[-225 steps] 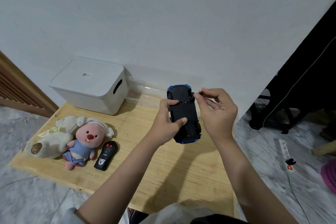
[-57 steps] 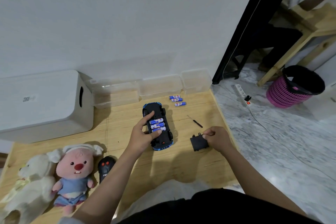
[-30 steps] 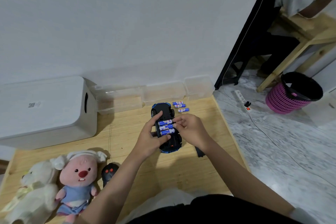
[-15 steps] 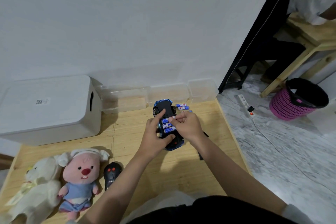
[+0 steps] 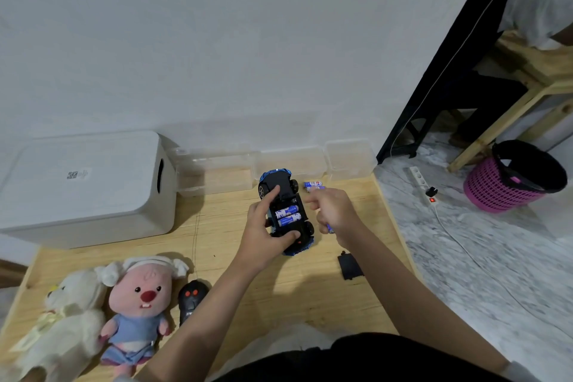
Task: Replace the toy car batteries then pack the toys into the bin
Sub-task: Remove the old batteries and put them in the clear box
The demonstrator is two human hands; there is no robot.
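Your left hand [image 5: 263, 237] grips the toy car [image 5: 286, 211], which lies belly-up on the wooden board [image 5: 310, 295] just right of the frame's centre, nose toward the wall. The forefinger reaches along the underside and the thumb clamps the near end. The battery bay is open, and two blue batteries [image 5: 287, 215] sit in it side by side.

Your right hand [image 5: 333, 211] hovers just right of the car, forefinger stretched out, the other fingers curled round a blue battery [image 5: 329, 229] whose tip pokes out below the palm. Beyond its fingertip, the loose batteries [image 5: 313, 186] lie on the board by the clear plastic trays [image 5: 348, 158] along the wall.

The black battery cover [image 5: 349, 266] lies flat on the board, lower right of the car. The white lidded bin [image 5: 83, 183] stands at the left of the frame. In the lower left lie a white plush [image 5: 62, 316], a pink plush [image 5: 139, 304] and the black remote [image 5: 191, 299], side by side.
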